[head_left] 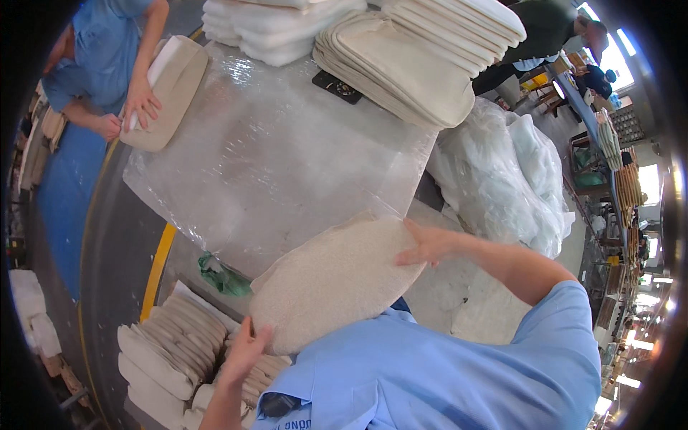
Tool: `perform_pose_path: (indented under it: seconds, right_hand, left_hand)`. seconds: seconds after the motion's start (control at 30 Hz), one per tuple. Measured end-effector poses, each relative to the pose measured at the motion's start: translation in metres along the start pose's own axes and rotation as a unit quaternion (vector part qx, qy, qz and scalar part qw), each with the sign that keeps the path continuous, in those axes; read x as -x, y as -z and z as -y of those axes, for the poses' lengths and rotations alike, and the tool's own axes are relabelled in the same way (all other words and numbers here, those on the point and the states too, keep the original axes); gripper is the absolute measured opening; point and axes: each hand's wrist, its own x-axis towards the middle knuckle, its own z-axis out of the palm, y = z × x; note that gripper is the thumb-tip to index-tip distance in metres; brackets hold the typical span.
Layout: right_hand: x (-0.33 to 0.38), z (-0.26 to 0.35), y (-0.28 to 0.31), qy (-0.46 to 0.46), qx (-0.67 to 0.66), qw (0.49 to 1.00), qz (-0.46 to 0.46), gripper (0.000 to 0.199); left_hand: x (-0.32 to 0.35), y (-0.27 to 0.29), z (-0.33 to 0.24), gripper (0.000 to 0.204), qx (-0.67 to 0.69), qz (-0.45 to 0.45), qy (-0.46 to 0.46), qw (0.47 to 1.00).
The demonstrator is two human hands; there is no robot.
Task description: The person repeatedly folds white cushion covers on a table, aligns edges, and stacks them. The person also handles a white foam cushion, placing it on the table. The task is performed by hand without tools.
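Note:
In front of my chest I hold up a beige fabric cushion (333,283), rounded in outline and tilted, one broad side showing. My right hand (425,244) grips its right end, thumb on the near face and the other fingers partly hidden behind. At its lower left edge my left hand (249,350) holds the cushion, fingers along the rim. Beyond it lies a table covered with clear plastic sheet (279,158). A stack of flat beige fabric covers (401,68) stands at its far right, next to a pile of white padding (287,29).
A co-worker in blue (100,64) handles another beige cushion (172,100) at far left. Stacked cushions (172,351) stand low at my left. A green plastic bag (223,276) hangs by the table's near edge. Large clear plastic bags (502,172) lie to the right.

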Motion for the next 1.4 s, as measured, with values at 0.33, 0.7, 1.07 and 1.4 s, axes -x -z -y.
perform_pose_path:
  seconds: [0.33, 0.7, 1.07, 1.4]
  right_hand:
    - [-0.050, -0.005, -0.013, -0.083, 0.047, 0.995, -0.044, 0.131]
    - [-0.095, -0.015, -0.006, -0.073, -0.002, 0.997, -0.018, 0.109]
    - [-0.134, -0.013, -0.009, 0.010, 0.061, 0.995, -0.082, 0.082]
    - [-0.090, -0.022, 0.005, 0.031, -0.134, 0.941, -0.310, 0.090]
  left_hand:
    - [-0.066, -0.026, -0.017, 0.077, -0.121, -0.066, 0.075, 0.988]
    - [-0.080, -0.030, -0.048, 0.107, -0.306, -0.040, 0.139, 0.941]
    - [-0.094, -0.014, -0.031, 0.070, -0.073, -0.024, -0.002, 0.997]
    - [-0.083, -0.005, -0.076, 0.056, 0.100, -0.015, -0.242, 0.965]
